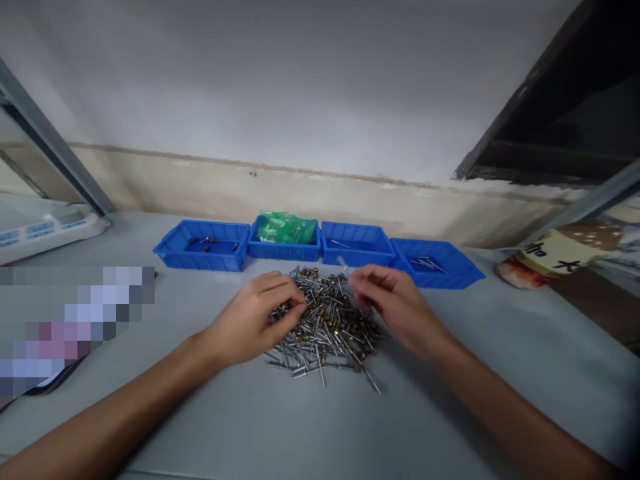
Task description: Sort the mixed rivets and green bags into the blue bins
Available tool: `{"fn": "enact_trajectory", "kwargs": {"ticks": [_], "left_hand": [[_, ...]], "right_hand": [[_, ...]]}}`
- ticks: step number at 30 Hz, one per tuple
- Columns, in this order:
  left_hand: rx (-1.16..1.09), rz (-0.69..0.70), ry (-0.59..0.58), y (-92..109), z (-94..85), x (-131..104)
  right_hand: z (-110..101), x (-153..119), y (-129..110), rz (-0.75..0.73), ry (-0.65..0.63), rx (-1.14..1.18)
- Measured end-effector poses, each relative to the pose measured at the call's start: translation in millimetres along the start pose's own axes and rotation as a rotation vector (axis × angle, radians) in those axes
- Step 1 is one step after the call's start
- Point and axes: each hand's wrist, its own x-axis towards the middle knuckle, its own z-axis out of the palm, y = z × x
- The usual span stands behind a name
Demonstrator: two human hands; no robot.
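A heap of thin metal pins (pixel 323 333), several with brass-coloured ends, lies loose on the grey table. At the heap's left side is my left hand (pixel 260 313), thumb and fingers closed together over the pins; whatever is between the fingertips is hidden. Over the right side hangs my right hand (pixel 390 300), its fingers curled in and slightly blurred. A small pale, see-through piece (pixel 342 262) shows close to its fingertips, and I cannot make out whether it is held.
Behind the heap stand blue trays in a row: the left tray (pixel 170 257) has a few small brass-coloured parts, another a green bag (pixel 285 229), the two on the right some thin pins (pixel 427 264). A patterned tub (pixel 555 257) stands right, a power strip (pixel 55 233) left, a pixelated screen (pixel 75 333) nearer.
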Motion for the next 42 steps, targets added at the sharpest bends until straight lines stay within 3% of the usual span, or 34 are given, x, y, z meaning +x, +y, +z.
{"fn": "enact_trajectory", "kwargs": {"ticks": [3,6,11,15,20,23,33,38,42], "left_hand": [[0.059,-0.010,0.010,-4.7,-1.7,0.1],[0.135,-0.029,-0.018,-9.2,-6.2,0.2],[0.242,-0.067,-0.106,-22.3,-26.8,-0.5],[0.229,-0.103,-0.178,-32.3,-43.8,-2.2],[0.203,-0.148,-0.357,-39.7,-47.5,-6.3],[0.189,-0.153,-0.402,-45.5,-45.7,-8.8],[0.118,-0.120,-0.424,-56.2,-41.6,-6.5],[0.115,-0.217,-0.432,-55.4,-42.2,-6.8],[0.092,-0.293,-0.320,-46.1,-43.5,-4.2]], "right_hand": [[-17.2,22.0,-1.8,0.128,0.189,0.245],[-28.0,28.1,1.3,0.137,0.238,0.175],[-27.9,16.4,17.1,0.080,0.149,-0.072],[-23.9,12.3,22.8,-0.068,0.064,-0.322],[-16.3,6.5,22.1,-0.207,-0.006,-0.571],[-11.8,2.5,20.3,-0.225,-0.021,-0.640],[-6.1,-1.2,19.7,-0.228,-0.066,-0.667],[-3.1,-3.2,18.0,-0.218,-0.058,-0.663],[-0.6,-5.8,16.7,-0.231,-0.062,-0.630]]}}
